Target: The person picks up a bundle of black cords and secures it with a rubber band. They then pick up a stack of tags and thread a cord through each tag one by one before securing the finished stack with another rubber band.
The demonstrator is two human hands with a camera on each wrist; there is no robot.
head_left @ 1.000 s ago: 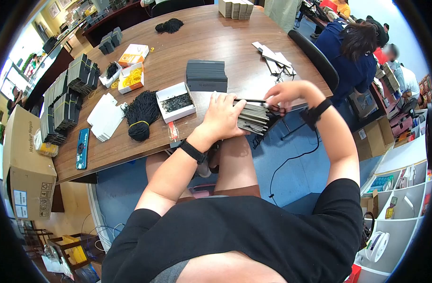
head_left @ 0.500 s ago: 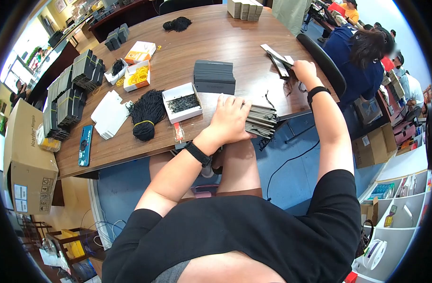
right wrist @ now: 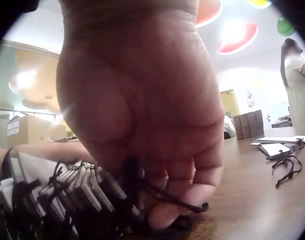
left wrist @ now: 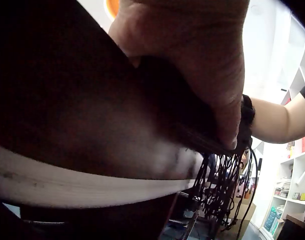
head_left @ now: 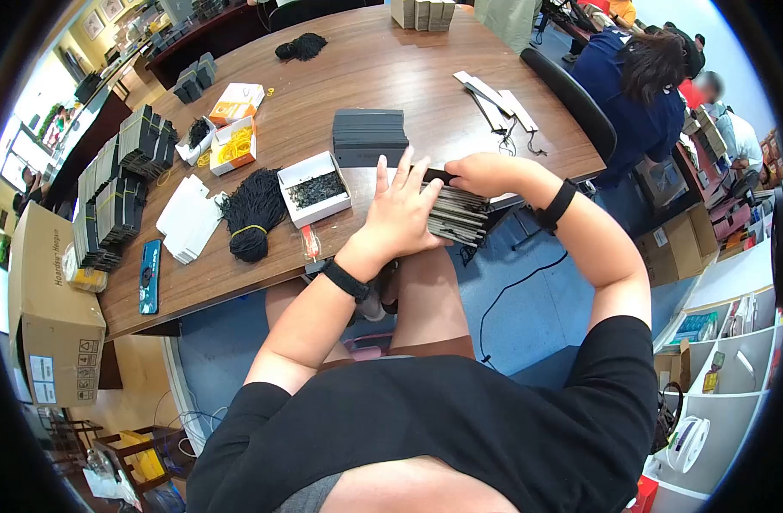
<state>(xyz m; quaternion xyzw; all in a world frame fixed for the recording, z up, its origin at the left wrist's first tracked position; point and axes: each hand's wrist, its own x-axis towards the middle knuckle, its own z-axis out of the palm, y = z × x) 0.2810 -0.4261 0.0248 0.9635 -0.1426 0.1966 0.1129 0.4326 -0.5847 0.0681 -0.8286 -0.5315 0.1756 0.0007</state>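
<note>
A row of narrow card tags [head_left: 460,214] with black strings lies at the table's front edge. My left hand [head_left: 398,209] holds this stack, fingers spread over its left part and thumb at the near end. In the left wrist view, black strings [left wrist: 220,195] hang down below the thumb. My right hand [head_left: 490,175] pinches a black tag [head_left: 438,177] at the stack's far end, close to my left fingertips. A dark cord [right wrist: 177,200] crosses its curled fingers in the right wrist view. Several loose white-faced tags [head_left: 497,101] with strings lie farther right.
A stack of dark cards [head_left: 367,137] stands beyond my hands. Left of them are a white box of small black pieces [head_left: 314,190], a black string bundle [head_left: 253,214], white cards [head_left: 189,218], a box of yellow bands [head_left: 235,145] and a phone [head_left: 150,275]. A chair [head_left: 571,98] stands at right.
My right hand reached out to the loose tags at right, took one and came back to the stack with it. My left hand stayed at the stack, its fingers now spread wider.
</note>
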